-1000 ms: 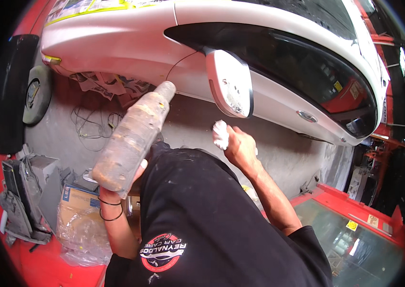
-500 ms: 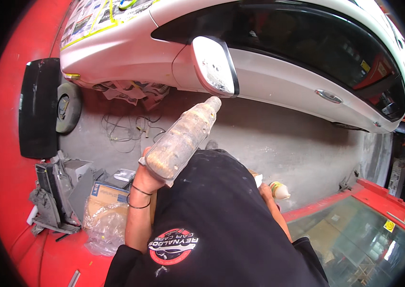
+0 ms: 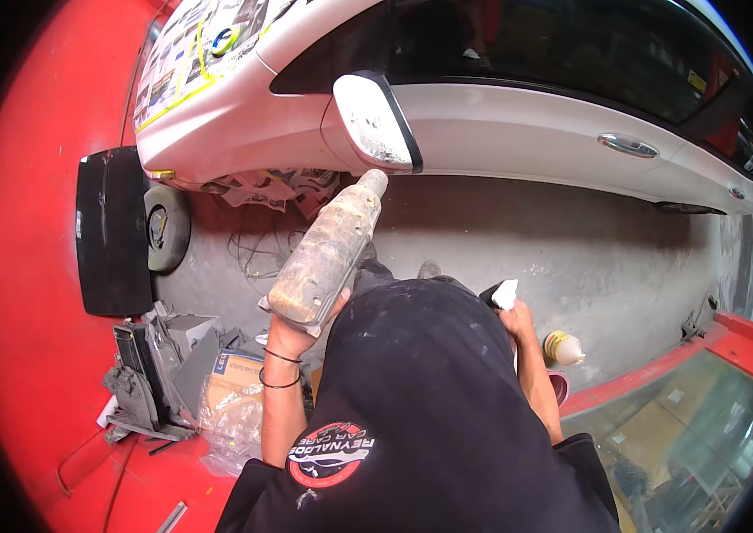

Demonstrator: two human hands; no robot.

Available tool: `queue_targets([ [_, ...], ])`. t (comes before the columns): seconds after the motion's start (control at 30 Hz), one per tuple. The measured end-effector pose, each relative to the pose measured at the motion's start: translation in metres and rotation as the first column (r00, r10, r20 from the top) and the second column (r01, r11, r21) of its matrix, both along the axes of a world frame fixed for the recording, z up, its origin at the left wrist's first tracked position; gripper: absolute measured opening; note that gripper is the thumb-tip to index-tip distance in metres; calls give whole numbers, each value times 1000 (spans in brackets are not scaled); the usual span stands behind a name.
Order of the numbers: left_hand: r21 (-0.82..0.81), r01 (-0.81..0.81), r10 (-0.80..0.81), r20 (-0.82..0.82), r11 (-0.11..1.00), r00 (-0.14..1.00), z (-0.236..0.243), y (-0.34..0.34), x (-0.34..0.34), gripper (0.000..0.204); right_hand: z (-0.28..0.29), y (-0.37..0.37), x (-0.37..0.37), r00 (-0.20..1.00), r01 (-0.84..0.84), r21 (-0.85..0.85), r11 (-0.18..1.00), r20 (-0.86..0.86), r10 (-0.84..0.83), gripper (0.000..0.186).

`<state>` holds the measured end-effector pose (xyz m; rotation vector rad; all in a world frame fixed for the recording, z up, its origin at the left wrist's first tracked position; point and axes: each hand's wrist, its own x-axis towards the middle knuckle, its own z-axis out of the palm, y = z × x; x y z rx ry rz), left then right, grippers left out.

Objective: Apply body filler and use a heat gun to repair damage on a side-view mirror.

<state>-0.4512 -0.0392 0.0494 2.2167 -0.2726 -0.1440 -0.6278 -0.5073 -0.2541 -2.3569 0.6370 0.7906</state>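
My left hand (image 3: 292,336) is closed around the lower end of a worn, bottle-shaped grey-brown tool (image 3: 325,253), its exact kind unclear. The tool slants up and right, its narrow tip just below the white side mirror (image 3: 369,117) of a white car (image 3: 501,115). I cannot tell whether tip and mirror touch. The mirror's shell has dull, scuffed patches. On my other side, my right hand (image 3: 518,322) is closed on a small thing with a white end (image 3: 505,294) and a black part; the fingers hide the rest.
Newspaper and yellow tape (image 3: 203,62) cover the car's front. At left stand a black panel (image 3: 114,231), a wheel (image 3: 167,228) and car parts beside a plastic-wrapped box (image 3: 234,395). A whitish container (image 3: 563,347) lies on the floor at right, near a glass panel (image 3: 678,435).
My right hand has come up and forward, bringing the white-ended thing into fuller view. The left hand still holds the tool; its tip sits nearer the mirror's lower edge. The view has shifted.
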Motion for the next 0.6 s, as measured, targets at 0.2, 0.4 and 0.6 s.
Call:
queue_targets([
  [0.2, 80, 81, -75, -74, 994, 994, 2, -1, 10, 33, -19, 13, 9, 959, 281, 256, 925, -47, -278, 45],
  [0.4, 58, 127, -128, 14, 990, 992, -14, -1, 9, 36, -3, 22, 12, 814, 581, 320, 748, -254, -523, 49],
  [0.6, 83, 171, -177, 68, 982, 982, -20, -2, 13, 36, 4, 29, 9, 865, 500, 252, 829, -198, -461, 47],
])
